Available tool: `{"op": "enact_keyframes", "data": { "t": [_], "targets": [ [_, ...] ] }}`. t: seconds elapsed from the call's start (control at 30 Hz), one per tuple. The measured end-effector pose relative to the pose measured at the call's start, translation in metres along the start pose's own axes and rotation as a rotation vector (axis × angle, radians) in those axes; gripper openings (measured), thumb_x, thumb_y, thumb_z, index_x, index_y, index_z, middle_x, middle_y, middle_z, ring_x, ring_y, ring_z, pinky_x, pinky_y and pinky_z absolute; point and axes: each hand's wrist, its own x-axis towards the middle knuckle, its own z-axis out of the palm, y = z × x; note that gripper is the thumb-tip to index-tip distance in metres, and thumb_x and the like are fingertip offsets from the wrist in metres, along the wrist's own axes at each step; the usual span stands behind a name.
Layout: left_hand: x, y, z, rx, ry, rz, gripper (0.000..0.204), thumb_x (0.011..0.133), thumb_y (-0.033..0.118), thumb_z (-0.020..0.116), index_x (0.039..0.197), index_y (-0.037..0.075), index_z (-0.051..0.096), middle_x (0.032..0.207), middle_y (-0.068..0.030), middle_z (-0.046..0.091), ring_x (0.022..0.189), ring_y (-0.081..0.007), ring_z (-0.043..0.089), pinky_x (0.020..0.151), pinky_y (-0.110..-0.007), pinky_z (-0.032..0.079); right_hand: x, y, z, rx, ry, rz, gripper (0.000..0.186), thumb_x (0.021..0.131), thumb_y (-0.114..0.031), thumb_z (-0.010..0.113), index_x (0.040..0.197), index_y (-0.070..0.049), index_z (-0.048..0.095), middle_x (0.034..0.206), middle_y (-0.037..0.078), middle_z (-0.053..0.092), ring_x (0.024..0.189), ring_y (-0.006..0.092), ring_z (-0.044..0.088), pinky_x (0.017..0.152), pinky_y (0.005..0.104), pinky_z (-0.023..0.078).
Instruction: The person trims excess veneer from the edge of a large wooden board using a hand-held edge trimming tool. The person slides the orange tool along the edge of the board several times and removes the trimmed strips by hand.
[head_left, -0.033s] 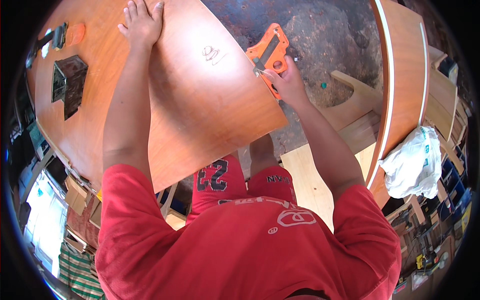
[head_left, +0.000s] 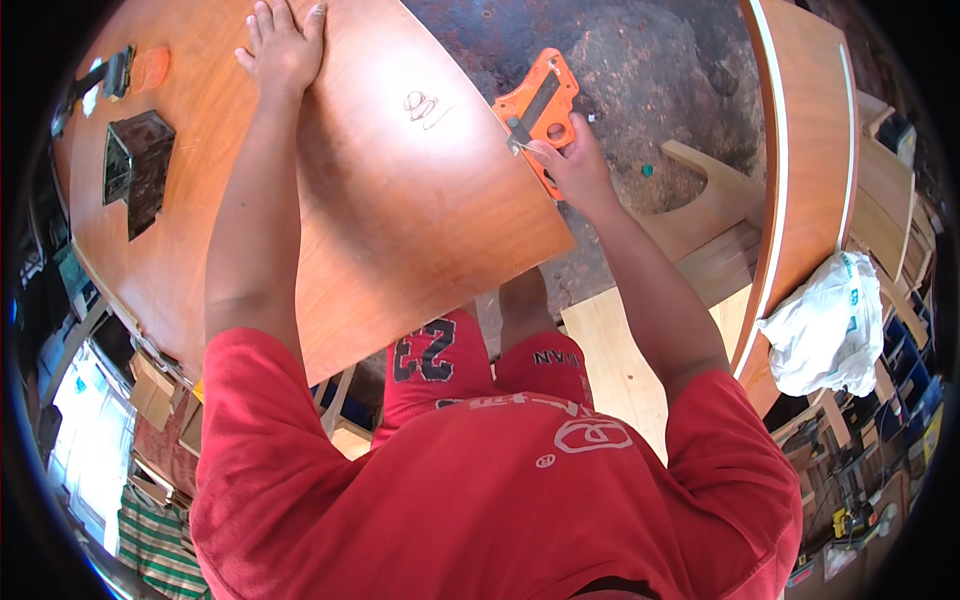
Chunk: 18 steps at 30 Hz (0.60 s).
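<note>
A large brown wooden board (head_left: 400, 230) with a curved right edge spreads out before me. My left hand (head_left: 286, 50) lies flat on its far part, fingers stretched out, holding nothing. At the right edge, my right hand (head_left: 580, 170) is closed around an orange edge trimmer (head_left: 552, 90) with a grey metal bar. The tool sits against the board's edge, and a thin pale sliver shows beside my thumb. My fingers partly hide the tool's near end. On the board's surface lies a thin curled shaving (head_left: 425, 108).
A dark-sided rectangular cutout (head_left: 150, 170) opens in the board at left. Tools (head_left: 118, 72) lie beyond it. To the right stands a curved panel with white edging (head_left: 815, 130), with a white plastic bag (head_left: 830, 325) against it. Pale wood offcuts (head_left: 700, 210) lie on the stained floor.
</note>
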Motion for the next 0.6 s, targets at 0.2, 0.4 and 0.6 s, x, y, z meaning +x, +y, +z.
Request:
{"op": "enact_keyframes", "data": {
  "t": [0.2,0.4,0.6],
  "targets": [
    [0.0,0.001,0.001,0.006,-0.014,0.0,0.075,0.096,0.054,0.037,0.152,0.007,0.021,0.159,-0.0146,0.016,0.148,-0.03,0.011,0.117,-0.053,0.007,-0.025,0.002,-0.015,-0.075,0.019,0.046,0.034,0.088,0.001,0.063,0.116,0.001,0.044,0.11,0.008,0.057,0.101,0.0114,0.058,0.087,0.0283,0.05],
    [0.002,-0.003,0.006,0.024,-0.001,-0.004,0.074,0.097,0.055,0.036,0.152,0.008,0.02,0.159,-0.0142,0.017,0.148,-0.0301,0.011,0.117,-0.054,0.007,-0.046,0.007,-0.023,-0.037,0.03,0.074,0.035,0.088,0.001,0.063,0.117,0.001,0.044,0.111,0.008,0.057,0.102,0.0113,0.058,0.088,0.028,0.05],
    [-0.003,0.001,0.002,0.01,-0.005,-0.009,0.075,0.097,0.055,0.035,0.153,0.008,0.019,0.16,-0.0137,0.016,0.148,-0.0297,0.01,0.117,-0.054,0.007,-0.063,0.011,-0.031,-0.003,0.04,0.104,0.036,0.089,0.001,0.062,0.119,0.0,0.043,0.112,0.007,0.058,0.103,0.0109,0.058,0.089,0.0278,0.049]
  ]
}}
